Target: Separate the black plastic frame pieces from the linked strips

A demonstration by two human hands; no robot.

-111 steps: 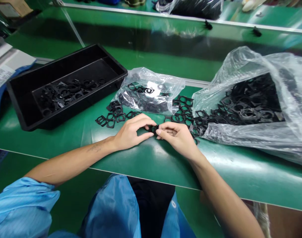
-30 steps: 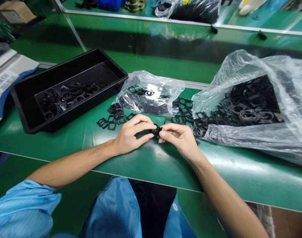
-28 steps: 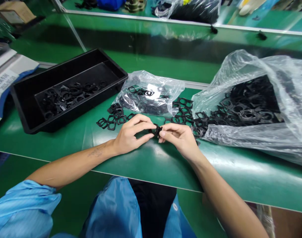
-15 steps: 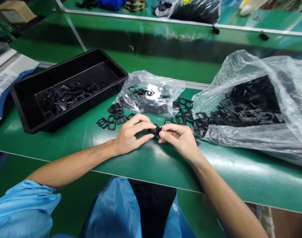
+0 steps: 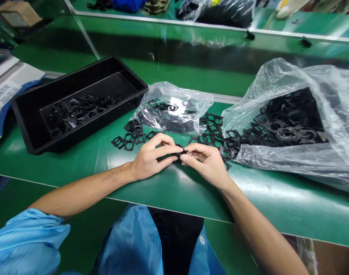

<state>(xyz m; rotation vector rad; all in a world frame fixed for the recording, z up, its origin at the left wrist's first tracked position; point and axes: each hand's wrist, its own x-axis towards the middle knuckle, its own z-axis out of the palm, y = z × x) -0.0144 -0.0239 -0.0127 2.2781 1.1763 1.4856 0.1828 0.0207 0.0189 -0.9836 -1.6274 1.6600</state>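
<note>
Both my hands meet above the green bench (image 5: 163, 191), pinching one small black plastic ring part (image 5: 180, 151) between them. The thumb and fingers of my left hand (image 5: 154, 157) close on its left side. My right hand (image 5: 205, 160) grips the right side with thumb and fingertips. Much of the part is hidden by the fingers, so its exact shape is unclear. Just behind my left hand lie loose black ring frames (image 5: 129, 145). More black frames (image 5: 210, 131) are heaped behind my right hand.
A black tray (image 5: 85, 131) holding small black parts stands at the left. Behind my hands lies a clear bag (image 5: 165, 89) of black rings. A large open plastic bag (image 5: 286, 160) of black frames fills the right. A raised shelf edge (image 5: 191, 23) runs along the back.
The fingertips of both hands have drawn closer around the black part, which is now more covered and flatter to my view. The right thumb has shifted slightly left.
</note>
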